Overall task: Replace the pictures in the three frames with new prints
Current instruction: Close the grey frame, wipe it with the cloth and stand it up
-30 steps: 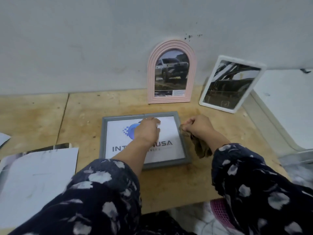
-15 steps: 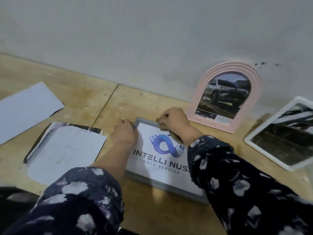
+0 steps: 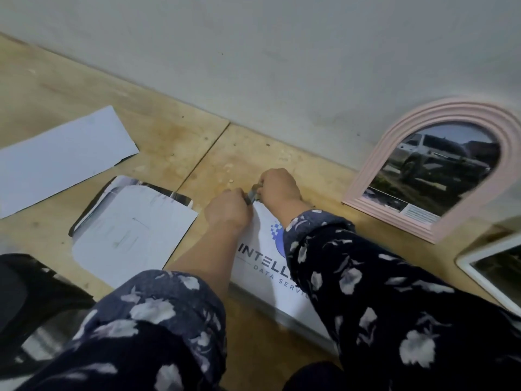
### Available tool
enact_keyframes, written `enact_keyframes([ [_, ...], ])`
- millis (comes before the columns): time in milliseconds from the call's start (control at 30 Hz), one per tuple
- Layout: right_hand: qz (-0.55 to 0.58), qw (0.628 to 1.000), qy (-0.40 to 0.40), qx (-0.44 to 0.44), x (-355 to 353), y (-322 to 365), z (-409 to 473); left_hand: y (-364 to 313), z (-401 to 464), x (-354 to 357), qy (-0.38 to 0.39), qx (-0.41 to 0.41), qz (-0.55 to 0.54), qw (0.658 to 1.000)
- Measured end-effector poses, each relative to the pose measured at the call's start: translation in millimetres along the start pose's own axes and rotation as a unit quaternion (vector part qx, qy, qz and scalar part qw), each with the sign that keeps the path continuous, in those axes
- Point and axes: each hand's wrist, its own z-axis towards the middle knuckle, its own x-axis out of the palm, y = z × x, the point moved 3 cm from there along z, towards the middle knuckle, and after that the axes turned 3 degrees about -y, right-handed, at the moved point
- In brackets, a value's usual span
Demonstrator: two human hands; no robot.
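Note:
A grey picture frame (image 3: 282,316) lies flat on the wooden table with a white logo print (image 3: 260,249) facing up. My left hand (image 3: 228,211) and my right hand (image 3: 279,189) meet at its far left corner, and both pinch the grey rim there. My sleeves hide much of the frame. A pink arched frame (image 3: 379,165) holding a truck photo leans on the wall to the right. Part of a white frame (image 3: 490,248) with a dark photo shows at the right edge.
A white sheet (image 3: 62,156) lies on the wooden table (image 3: 174,142) at the left. A small stack of prints (image 3: 129,232), blank side up, lies just left of my left hand. A dark object (image 3: 28,292) fills the lower left corner. The grey wall runs along the back.
Both hands slid from the middle and right of the grey frame to its far left corner and closed on it. The view swung left, bringing the loose sheets in.

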Motion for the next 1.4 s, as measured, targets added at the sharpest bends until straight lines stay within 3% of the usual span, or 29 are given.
enact_keyframes([
  [367, -0.013, 1.0, -0.012, 0.026, -11, -40, -24, -2, 0, -6, 0.026, -0.001, 0.021, 0.999],
  [700, -0.206, 0.978, -0.024, 0.001, -28, -72, -68, 2, 2, -3, 0.016, 0.015, 0.015, 1.0],
  [900, -0.232, 0.972, -0.032, 0.015, -30, -94, -82, 3, 2, -2, 0.016, 0.024, 0.016, 0.999],
  [1033, -0.299, 0.949, -0.097, -0.033, -30, -105, -97, 3, 2, -1, 0.018, 0.029, 0.014, 0.999],
  [1133, -0.308, 0.945, -0.093, -0.061, -28, -126, -109, 3, 1, -2, 0.017, 0.025, 0.014, 0.999],
  [1400, -0.409, 0.911, -0.049, 0.011, -40, -166, -134, 3, 1, 0, 0.0, 0.024, 0.035, 0.999],
])
